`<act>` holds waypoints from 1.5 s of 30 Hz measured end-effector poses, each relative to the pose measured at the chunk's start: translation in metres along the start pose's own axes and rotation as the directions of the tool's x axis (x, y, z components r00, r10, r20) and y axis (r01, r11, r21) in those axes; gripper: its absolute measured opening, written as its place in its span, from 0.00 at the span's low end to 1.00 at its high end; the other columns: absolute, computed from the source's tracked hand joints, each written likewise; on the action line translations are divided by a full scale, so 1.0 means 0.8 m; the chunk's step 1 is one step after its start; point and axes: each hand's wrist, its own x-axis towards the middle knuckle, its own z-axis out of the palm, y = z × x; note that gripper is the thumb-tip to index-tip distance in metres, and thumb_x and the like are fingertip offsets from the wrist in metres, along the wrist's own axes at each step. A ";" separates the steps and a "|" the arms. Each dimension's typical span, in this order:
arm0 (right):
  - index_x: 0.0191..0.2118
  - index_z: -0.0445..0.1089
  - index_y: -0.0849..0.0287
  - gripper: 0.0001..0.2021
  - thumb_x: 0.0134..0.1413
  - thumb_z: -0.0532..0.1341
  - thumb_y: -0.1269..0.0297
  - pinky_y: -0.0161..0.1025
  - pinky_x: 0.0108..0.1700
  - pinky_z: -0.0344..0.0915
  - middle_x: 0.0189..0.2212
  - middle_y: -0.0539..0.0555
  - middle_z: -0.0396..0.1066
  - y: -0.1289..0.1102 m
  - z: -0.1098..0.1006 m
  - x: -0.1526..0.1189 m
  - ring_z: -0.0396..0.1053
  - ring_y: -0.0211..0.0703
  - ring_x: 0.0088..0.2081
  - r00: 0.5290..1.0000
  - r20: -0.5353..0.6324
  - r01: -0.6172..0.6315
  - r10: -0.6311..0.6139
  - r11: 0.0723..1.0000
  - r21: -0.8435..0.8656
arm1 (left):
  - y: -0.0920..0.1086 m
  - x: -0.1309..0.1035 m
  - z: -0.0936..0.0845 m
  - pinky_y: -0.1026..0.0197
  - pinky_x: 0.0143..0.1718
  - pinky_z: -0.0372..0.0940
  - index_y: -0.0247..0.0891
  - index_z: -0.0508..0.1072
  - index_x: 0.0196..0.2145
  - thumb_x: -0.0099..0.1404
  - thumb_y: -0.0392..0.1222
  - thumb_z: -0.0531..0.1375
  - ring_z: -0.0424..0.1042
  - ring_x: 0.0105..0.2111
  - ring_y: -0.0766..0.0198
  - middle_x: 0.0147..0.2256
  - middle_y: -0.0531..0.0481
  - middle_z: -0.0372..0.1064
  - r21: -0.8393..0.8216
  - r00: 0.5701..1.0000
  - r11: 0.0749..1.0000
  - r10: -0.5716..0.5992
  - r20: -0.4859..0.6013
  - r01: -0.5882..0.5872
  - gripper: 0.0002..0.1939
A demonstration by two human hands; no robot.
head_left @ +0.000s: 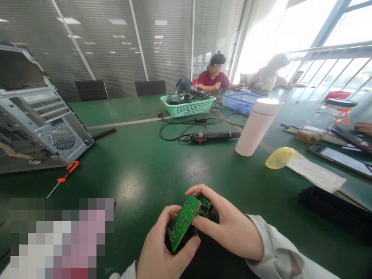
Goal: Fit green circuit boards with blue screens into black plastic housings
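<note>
A green circuit board [185,219] is held between my two hands, low in the middle of the view, tilted above the green table [139,162]. My left hand [162,244] grips its lower left side, with the thumb in front. At its upper right end, the fingers and thumb of my right hand [223,221] close around a smaller green board part [205,204] with dark components. Part of the underside is hidden by my fingers.
An open metal computer case [62,137] stands at left, an orange-handled tool [69,170] beside it. Ahead lie a corded electric screwdriver [215,136], a green basket of cables [188,108], a blue basket [240,102] and a pale bottle [257,128]. Two people sit across the table.
</note>
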 end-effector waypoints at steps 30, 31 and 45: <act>0.53 0.57 0.55 0.21 0.56 0.64 0.66 0.25 0.42 0.66 0.40 0.49 0.63 0.018 -0.013 -0.004 0.65 0.32 0.39 0.990 -0.134 0.089 -0.034 0.898 0.430 | -0.024 -0.005 -0.007 0.62 0.41 0.71 0.46 0.74 0.52 0.62 0.42 0.64 0.75 0.36 0.61 0.42 0.50 0.77 -0.067 0.993 0.992 0.111 0.036 -0.109 0.20; 0.54 0.56 0.55 0.22 0.57 0.64 0.65 0.26 0.43 0.66 0.40 0.49 0.63 0.019 -0.012 -0.004 0.65 0.32 0.40 0.993 -0.107 0.088 -0.045 0.895 0.437 | -0.024 -0.004 -0.008 0.61 0.41 0.71 0.44 0.75 0.51 0.63 0.44 0.63 0.76 0.37 0.60 0.42 0.49 0.78 -0.066 0.995 0.994 0.088 0.050 -0.084 0.18; 0.54 0.60 0.55 0.21 0.58 0.66 0.64 0.27 0.45 0.67 0.40 0.49 0.65 0.020 -0.011 0.000 0.66 0.32 0.40 0.996 -0.041 0.087 -0.077 0.804 0.588 | 0.001 0.002 -0.012 0.68 0.34 0.68 0.43 0.80 0.44 0.67 0.42 0.60 0.75 0.34 0.63 0.35 0.50 0.76 -0.030 0.979 0.980 0.197 0.062 -0.195 0.10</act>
